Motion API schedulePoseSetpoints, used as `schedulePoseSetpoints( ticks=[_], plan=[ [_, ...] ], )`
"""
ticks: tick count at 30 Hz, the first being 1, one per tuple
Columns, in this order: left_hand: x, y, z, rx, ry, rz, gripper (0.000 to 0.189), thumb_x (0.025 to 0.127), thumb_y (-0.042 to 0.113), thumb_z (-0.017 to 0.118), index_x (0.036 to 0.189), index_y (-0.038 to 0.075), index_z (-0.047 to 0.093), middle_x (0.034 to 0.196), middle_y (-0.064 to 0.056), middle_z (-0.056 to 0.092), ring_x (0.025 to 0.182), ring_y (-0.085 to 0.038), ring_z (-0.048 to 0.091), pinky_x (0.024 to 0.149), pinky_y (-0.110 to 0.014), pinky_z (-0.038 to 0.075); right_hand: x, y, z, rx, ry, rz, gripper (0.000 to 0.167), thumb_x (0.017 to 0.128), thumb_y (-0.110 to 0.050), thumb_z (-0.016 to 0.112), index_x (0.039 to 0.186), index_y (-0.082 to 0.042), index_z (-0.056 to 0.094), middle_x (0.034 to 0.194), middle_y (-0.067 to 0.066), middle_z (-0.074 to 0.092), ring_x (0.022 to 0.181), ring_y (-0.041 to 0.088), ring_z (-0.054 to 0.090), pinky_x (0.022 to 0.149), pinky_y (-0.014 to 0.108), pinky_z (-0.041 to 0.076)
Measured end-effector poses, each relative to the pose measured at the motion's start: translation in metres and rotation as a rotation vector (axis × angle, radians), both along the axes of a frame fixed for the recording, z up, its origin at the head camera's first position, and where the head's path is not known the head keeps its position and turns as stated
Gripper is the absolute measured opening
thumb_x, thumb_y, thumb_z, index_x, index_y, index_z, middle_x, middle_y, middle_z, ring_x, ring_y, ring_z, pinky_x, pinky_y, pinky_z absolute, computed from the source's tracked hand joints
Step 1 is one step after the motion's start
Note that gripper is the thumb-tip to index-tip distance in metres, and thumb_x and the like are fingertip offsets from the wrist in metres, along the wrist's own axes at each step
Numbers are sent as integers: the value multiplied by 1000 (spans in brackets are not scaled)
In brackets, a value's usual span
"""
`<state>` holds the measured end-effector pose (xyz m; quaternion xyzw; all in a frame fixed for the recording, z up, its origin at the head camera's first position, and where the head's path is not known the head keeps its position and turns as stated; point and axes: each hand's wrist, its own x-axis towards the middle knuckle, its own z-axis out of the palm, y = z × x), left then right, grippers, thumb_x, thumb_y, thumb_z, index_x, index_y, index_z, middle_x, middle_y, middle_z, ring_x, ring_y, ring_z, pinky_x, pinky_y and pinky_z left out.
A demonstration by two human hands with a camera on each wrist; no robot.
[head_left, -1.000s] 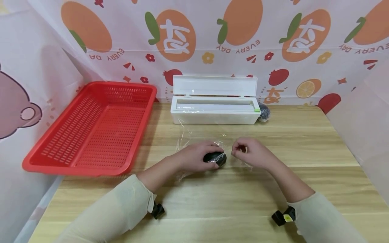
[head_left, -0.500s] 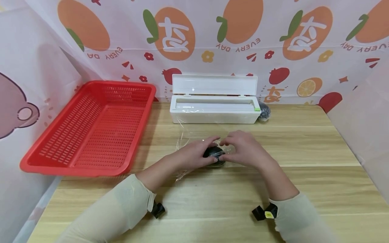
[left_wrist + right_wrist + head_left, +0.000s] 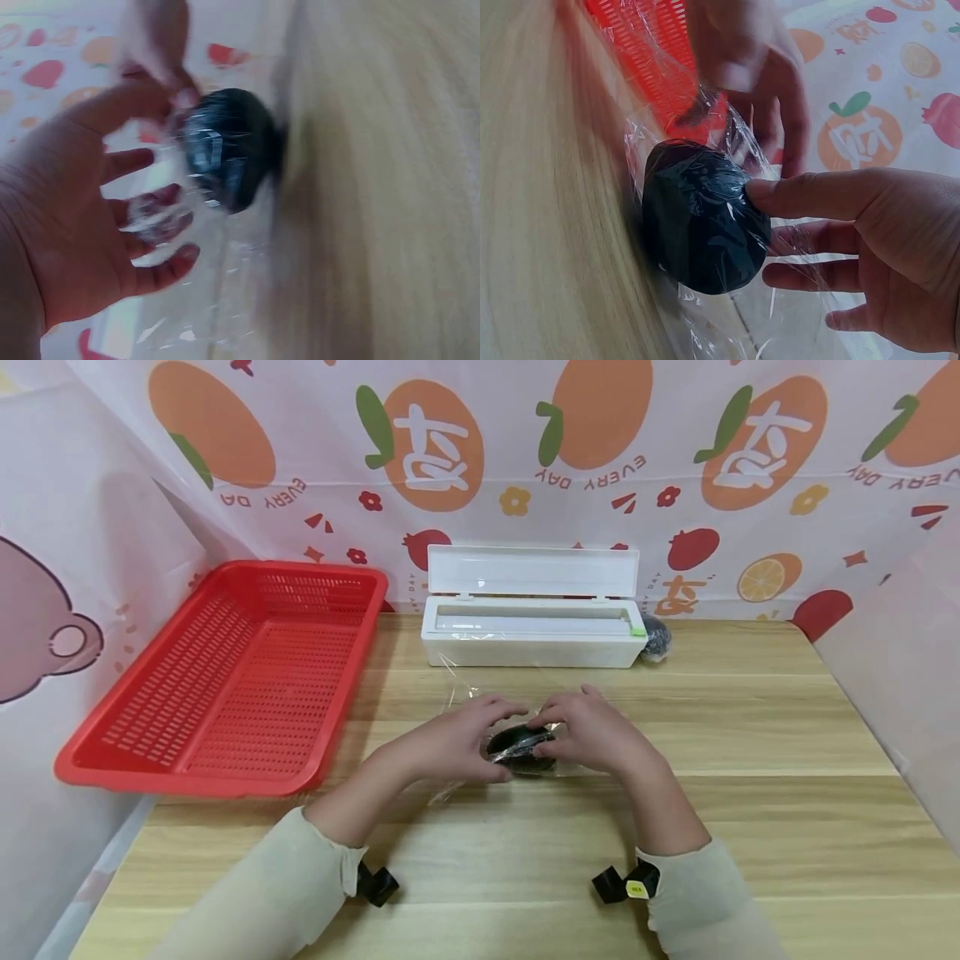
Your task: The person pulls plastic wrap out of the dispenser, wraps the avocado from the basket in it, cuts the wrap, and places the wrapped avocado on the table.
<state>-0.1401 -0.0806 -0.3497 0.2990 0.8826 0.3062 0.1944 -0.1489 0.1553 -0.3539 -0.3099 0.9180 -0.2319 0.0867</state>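
Note:
A dark green-black rounded object [image 3: 517,747], smooth and egg-like, lies on the table with clear cling film [image 3: 705,330] wrapped over it. My right hand [image 3: 592,735] holds its right end, the thumb [image 3: 776,196] on the near side and fingers on the other. At its left end my left hand [image 3: 450,743] is spread with bent, parted fingers. In the left wrist view, a gap shows between the left palm [image 3: 75,225] and the object, and loose film hangs by those fingers. The film sheet stretches back toward the white dispenser box [image 3: 532,652].
The dispenser's lid [image 3: 532,570] stands raised, with a film roll [image 3: 532,625] inside. Behind its right end sits another dark film-wrapped object [image 3: 657,639]. A red perforated basket [image 3: 367,643] stands at the left. A fruit-print cloth [image 3: 517,435] hangs behind the wooden table [image 3: 787,710].
My right hand has come leftward from beside the object and now holds its right end. My left hand has loosened from the object and drawn slightly left.

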Motion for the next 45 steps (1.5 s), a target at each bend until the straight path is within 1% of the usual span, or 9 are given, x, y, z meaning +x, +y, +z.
schedulePoseSetpoints(
  ticks=[4, 10, 18, 26, 33, 35, 38, 41, 45],
  plan=[
    [6, -9, 11, -48, 3, 13, 65, 75, 9, 74, 135, 24, 56, 117, 0, 60, 101, -19, 59, 81, -35, 50, 1, 1, 1, -2, -6, -10, 31, 80, -28, 82, 110, -20, 76, 108, -3, 69, 107, 17, 63, 115, 62, 20],
    [7, -11, 14, -81, 83, 45, 27, 82, 2, 64, 105, 17, 68, 80, 8, 63, 74, -10, 58, 68, -29, 49, 1, 4, 0, -7, -15, -4, 32, 80, -29, 82, 110, -20, 76, 108, -3, 69, 103, 17, 62, 113, 53, 30],
    [-2, -13, 10, -81, 223, 147, 24, 86, 4, 63, 107, 13, 71, 84, 5, 67, 77, -11, 60, 72, -31, 50, -1, 4, -3, -74, -59, 30, 32, 81, -26, 81, 112, -19, 75, 106, -5, 68, 99, 14, 62, 87, 35, 51],
    [-7, -17, 16, -34, 236, 169, 22, 85, 5, 65, 103, 15, 73, 81, 6, 66, 73, -11, 58, 68, -31, 49, -2, 4, -2, -75, -114, 1, 32, 83, -26, 79, 114, -20, 74, 109, -6, 67, 100, 14, 61, 87, 36, 50],
    [0, -15, 23, 71, 309, 226, 22, 88, 6, 68, 108, 12, 72, 101, -1, 70, 85, -14, 58, 73, -31, 51, -4, 6, -3, -77, -126, -2, 33, 86, -26, 76, 118, -21, 73, 108, -5, 66, 99, 16, 61, 86, 36, 50],
    [5, -10, 26, 144, 366, 212, 20, 88, 7, 70, 107, 12, 72, 103, -1, 70, 86, -15, 60, 73, -32, 53, -4, 6, -4, -79, -120, -3, 33, 86, -27, 75, 119, -21, 73, 109, -5, 67, 98, 16, 61, 85, 36, 50],
    [10, 3, 23, 180, 469, 121, 19, 86, 9, 74, 105, 13, 74, 100, 1, 71, 88, -14, 64, 76, -32, 55, -5, 6, -6, -85, -118, -9, 33, 87, -26, 74, 119, -22, 73, 109, -5, 67, 98, 16, 61, 85, 36, 51],
    [12, 18, 15, 117, 546, 21, 18, 85, 13, 76, 104, 15, 76, 102, 3, 71, 96, -15, 65, 84, -34, 50, -6, 7, -8, -102, -122, -15, 29, 88, -26, 73, 117, -22, 73, 109, -6, 67, 99, 16, 62, 86, 38, 51],
    [11, 29, 5, -8, 589, -16, 21, 86, 23, 77, 106, 20, 76, 107, 4, 69, 103, -15, 63, 86, -40, 41, -6, 8, -11, -140, -136, -25, 25, 89, -25, 71, 114, -20, 74, 109, -6, 67, 99, 15, 62, 88, 40, 52]
  ],
)
